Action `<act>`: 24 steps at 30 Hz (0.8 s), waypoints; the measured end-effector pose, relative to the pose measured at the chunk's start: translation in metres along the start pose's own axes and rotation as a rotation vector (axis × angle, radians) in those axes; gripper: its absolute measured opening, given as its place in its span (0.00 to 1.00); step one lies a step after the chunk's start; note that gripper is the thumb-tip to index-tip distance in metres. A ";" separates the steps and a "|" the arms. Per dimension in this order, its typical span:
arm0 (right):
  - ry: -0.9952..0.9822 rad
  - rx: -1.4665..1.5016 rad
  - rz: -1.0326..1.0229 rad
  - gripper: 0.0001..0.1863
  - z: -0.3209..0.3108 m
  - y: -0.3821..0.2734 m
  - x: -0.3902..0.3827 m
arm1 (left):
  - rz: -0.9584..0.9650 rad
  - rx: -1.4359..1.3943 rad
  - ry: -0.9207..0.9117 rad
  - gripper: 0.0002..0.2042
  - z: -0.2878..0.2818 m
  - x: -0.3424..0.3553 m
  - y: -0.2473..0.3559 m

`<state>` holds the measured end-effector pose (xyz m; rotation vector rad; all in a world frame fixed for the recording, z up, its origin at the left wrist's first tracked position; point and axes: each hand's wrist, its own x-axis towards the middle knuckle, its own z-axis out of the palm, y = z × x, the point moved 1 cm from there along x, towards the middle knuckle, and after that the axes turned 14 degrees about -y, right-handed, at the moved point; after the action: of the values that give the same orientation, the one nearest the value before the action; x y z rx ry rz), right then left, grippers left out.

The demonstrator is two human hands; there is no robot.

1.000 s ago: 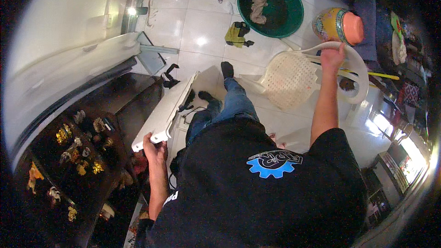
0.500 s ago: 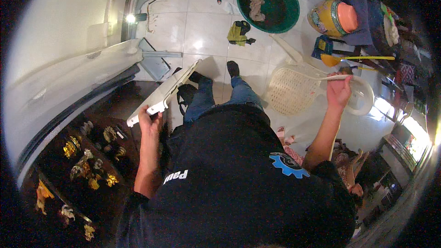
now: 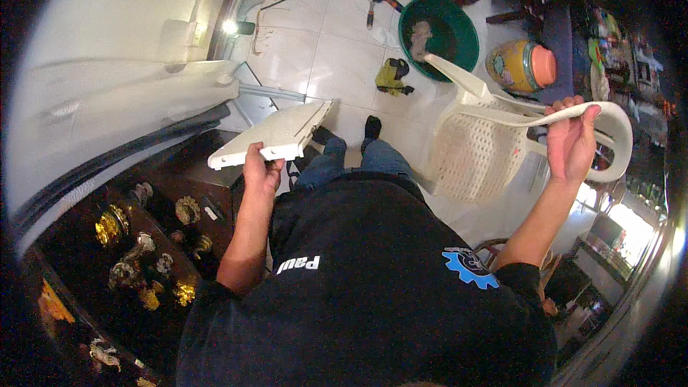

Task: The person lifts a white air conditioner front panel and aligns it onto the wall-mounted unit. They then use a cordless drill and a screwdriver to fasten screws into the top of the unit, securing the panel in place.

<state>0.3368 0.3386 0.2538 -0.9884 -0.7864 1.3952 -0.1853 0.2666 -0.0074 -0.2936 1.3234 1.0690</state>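
Note:
A flat off-white plastic panel (image 3: 276,132) is gripped along its near edge by my left hand (image 3: 262,170), thumb on top. It hangs in the air left of my legs, its face turned partly upward. My right hand (image 3: 571,142) is closed round the upper rim of a white plastic chair (image 3: 479,150), out to the right. The chair has a perforated seat, and one of its pale legs overlaps the green basin in the view. Whether all its legs touch the floor, I cannot tell.
The green basin (image 3: 464,43) holds a greyish cloth (image 3: 420,39). Around it are a yellow-and-black cloth-like item (image 3: 393,77), tools (image 3: 380,1) and a yellow jar with an orange top (image 3: 517,66). A dark cabinet (image 3: 183,161) with gold and silver ornaments (image 3: 112,223) stands at left.
The panel has tilted flatter, showing more of its face. My right hand has moved outward with the chair, whose leg now overlaps the basin. The whole view has shifted a little.

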 end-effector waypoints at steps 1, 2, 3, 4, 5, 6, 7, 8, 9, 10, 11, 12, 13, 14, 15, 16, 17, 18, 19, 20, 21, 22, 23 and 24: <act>-0.082 0.017 0.019 0.18 0.017 -0.001 0.010 | 0.005 0.016 -0.019 0.17 0.002 -0.004 0.003; -0.040 0.036 0.021 0.19 0.032 -0.003 0.017 | 0.007 0.033 -0.019 0.15 0.003 -0.010 0.004; -0.100 0.076 0.017 0.20 0.045 -0.003 0.030 | -0.003 0.055 0.004 0.14 0.007 -0.015 0.003; -0.155 0.076 0.042 0.20 0.058 -0.003 0.046 | 0.025 0.113 0.019 0.15 0.008 -0.020 0.002; -0.339 0.132 0.086 0.20 0.069 0.000 0.063 | 0.054 0.130 -0.009 0.16 0.012 -0.024 0.002; -0.448 0.176 0.113 0.19 0.079 0.004 0.082 | 0.090 0.153 -0.030 0.16 0.014 -0.028 0.003; -0.384 0.133 0.115 0.19 0.086 0.010 0.103 | 0.129 0.178 -0.048 0.17 0.016 -0.033 0.004; -0.373 0.122 0.105 0.18 0.092 0.021 0.127 | 0.199 0.146 -0.075 0.18 0.019 -0.037 0.003; -0.361 0.112 0.093 0.17 0.097 0.033 0.149 | 0.192 0.193 -0.075 0.19 0.018 -0.044 0.008; -0.341 0.118 0.109 0.15 0.101 0.047 0.173 | 0.191 0.229 -0.096 0.21 0.018 -0.049 0.009; -0.321 0.126 0.125 0.14 0.107 0.064 0.197 | 0.163 0.269 -0.084 0.22 0.018 -0.055 0.012; -0.403 0.154 0.145 0.13 0.114 0.082 0.222 | 0.291 0.160 -0.106 0.21 0.023 -0.061 0.008; -0.395 0.176 0.168 0.12 0.122 0.100 0.245 | 0.302 0.161 -0.097 0.21 0.024 -0.066 0.011; -0.457 0.189 0.140 0.12 0.131 0.122 0.267 | 0.315 0.165 -0.093 0.20 0.025 -0.072 0.012; -0.426 0.195 0.111 0.12 0.141 0.147 0.288 | 0.324 0.185 -0.094 0.20 0.027 -0.076 0.013; -0.437 0.192 0.159 0.13 0.151 0.168 0.307 | 0.333 0.192 -0.079 0.21 0.027 -0.081 0.014; -0.476 0.193 0.204 0.14 0.163 0.189 0.328 | 0.341 0.211 -0.067 0.23 0.028 -0.085 0.016; -0.399 0.183 0.146 0.16 0.175 0.212 0.348 | 0.348 0.232 -0.053 0.24 0.031 -0.086 0.019; -0.400 0.188 0.153 0.16 0.185 0.231 0.363 | 0.340 0.239 -0.032 0.25 0.032 -0.088 0.020; -0.396 0.189 0.165 0.17 0.194 0.249 0.379 | 0.316 0.250 -0.006 0.25 0.034 -0.089 0.021; -0.374 0.182 0.179 0.17 0.203 0.265 0.394 | 0.283 0.271 0.030 0.25 0.036 -0.088 0.023; -0.436 0.185 0.200 0.20 0.209 0.279 0.408 | 0.267 0.267 0.047 0.25 0.040 -0.086 0.022; -0.399 0.190 0.212 0.19 0.216 0.294 0.420 | 0.292 0.226 0.067 0.25 0.043 -0.087 0.024; -0.366 0.187 0.221 0.18 0.225 0.309 0.433 | 0.307 0.184 0.088 0.25 0.048 -0.084 0.024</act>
<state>0.0271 0.7659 0.0186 -0.6973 -0.8112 1.8397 -0.1626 0.2754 0.0891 0.0022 1.5688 1.1882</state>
